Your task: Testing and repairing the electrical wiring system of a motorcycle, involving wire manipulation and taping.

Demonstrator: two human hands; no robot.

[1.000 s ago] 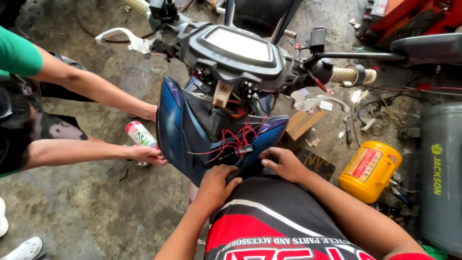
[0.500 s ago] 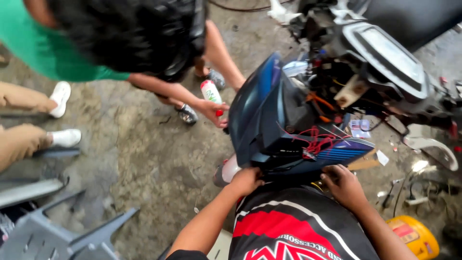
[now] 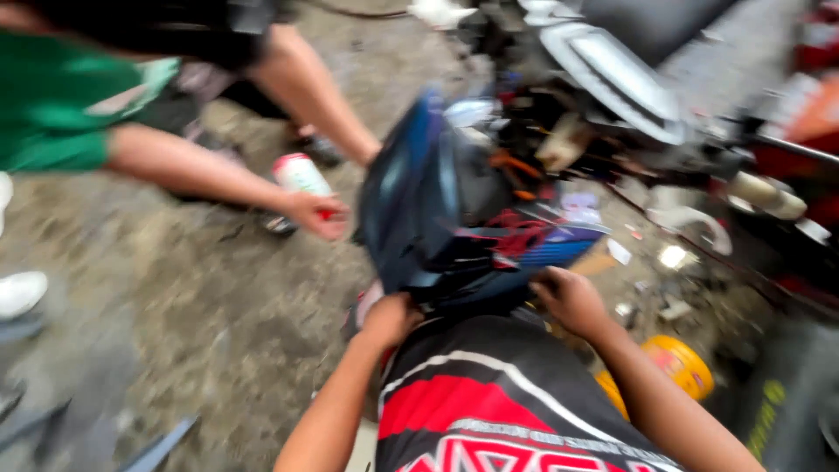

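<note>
Both grips clamp the blue fairing panel (image 3: 419, 210): left hand (image 3: 389, 319) at its lower edge, right hand (image 3: 568, 299) under the striped end. It's up against the scooter front; yanking could rip the red wires (image 3: 516, 232) tangled behind.

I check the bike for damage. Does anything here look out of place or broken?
Yes. The dark blue front panel stands tilted away from the scooter body, with loose red wires hanging out behind it. The left hand and right hand hold its lower edge. The picture is blurred, so cracks cannot be judged.
</note>
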